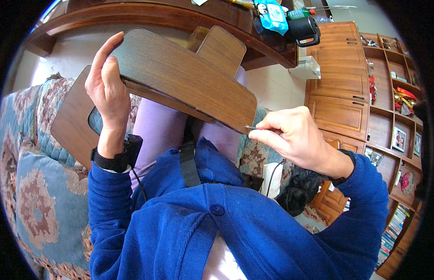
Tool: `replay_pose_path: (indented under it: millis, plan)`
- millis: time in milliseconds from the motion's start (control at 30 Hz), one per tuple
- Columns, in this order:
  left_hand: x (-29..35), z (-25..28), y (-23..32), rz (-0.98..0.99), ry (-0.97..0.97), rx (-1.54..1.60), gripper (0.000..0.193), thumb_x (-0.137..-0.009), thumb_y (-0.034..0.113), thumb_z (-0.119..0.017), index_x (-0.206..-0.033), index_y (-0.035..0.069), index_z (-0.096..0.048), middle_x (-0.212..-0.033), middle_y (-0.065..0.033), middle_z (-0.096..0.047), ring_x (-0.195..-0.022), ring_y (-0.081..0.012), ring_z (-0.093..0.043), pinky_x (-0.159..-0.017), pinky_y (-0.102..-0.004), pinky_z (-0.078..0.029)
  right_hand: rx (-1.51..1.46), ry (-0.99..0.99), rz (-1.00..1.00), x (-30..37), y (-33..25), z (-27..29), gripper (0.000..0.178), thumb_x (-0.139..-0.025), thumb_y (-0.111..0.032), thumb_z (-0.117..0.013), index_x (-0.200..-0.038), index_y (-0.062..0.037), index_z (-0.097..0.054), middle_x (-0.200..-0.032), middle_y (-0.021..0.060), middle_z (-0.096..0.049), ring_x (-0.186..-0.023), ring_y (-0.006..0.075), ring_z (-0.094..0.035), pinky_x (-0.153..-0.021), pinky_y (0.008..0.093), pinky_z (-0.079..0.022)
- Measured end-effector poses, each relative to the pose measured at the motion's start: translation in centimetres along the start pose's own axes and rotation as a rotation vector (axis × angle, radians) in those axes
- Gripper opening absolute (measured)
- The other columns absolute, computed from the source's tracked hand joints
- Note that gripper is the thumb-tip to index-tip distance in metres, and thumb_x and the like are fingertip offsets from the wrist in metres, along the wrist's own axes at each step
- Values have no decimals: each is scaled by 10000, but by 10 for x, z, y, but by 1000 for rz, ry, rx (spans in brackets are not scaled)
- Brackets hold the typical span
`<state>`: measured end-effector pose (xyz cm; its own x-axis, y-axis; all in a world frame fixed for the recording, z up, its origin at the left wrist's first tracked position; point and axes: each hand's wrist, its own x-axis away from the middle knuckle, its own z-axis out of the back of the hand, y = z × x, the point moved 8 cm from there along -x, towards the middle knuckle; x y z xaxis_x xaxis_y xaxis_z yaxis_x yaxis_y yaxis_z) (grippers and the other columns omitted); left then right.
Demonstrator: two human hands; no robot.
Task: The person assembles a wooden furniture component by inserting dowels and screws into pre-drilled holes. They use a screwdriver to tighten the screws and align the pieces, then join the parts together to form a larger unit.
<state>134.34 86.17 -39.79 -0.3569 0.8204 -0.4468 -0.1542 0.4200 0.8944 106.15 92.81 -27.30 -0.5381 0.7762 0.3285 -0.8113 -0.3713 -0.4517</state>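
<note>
1. Nearest is the blue cardigan (175,238) worn by the person, with purple trousers (156,122) showing past its hem.
2. The left hand (107,88) grasps the left end of a dark wood-grain board (179,77), the index finger extended along that end; the other fingertips are hidden. A black wristband (112,162) circles that wrist.
3. The right hand (296,135) pinches a slim dark rod (253,128) between thumb and forefinger, its tip at the board's near right corner.
4. The board is held tilted above the lap, between the two hands.
5. A left-hand panel (70,116) stands beyond the left wrist, and a smaller panel (222,49) shows past the board's far edge; whether they join it cannot be told.
6. A floral sofa (21,109) lies to the left, bearing a blue patterned cushion (47,205).
7. Farther off, a wooden table (179,14) carries a blue packet (272,16), a green bottle (298,13) and a black jug (303,30).
8. At far right, a wooden cabinet (338,70) adjoins shelves (382,123) with books (392,231) and a framed photograph (399,139).
</note>
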Motion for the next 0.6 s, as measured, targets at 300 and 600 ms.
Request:
replay_pose_path:
  millis: [300, 600]
  plan:
    - [0, 0, -2, -19, 46, -35, 386, -1027, 161, -424, -1265, 33, -699, -815, 25, -618, -673, -25, -476, -617, -207, -386, 80, -64, 47, -2, -4, 12, 438, -827, -326, -811, -1084, 8, -693, -942, 143, -718, -805, 234, -703, -639, 340, -524]
    - [-5, -2, -5, 2, 3, -39, 394, -1025, 188, -424, -1256, 24, -699, -1012, -46, -708, -787, -59, -568, -709, -215, -451, 495, -52, 907, 5, -50, 15, 264, -712, -120, -705, -942, 8, -728, -1059, 151, -688, -951, 257, -673, -757, 339, -548]
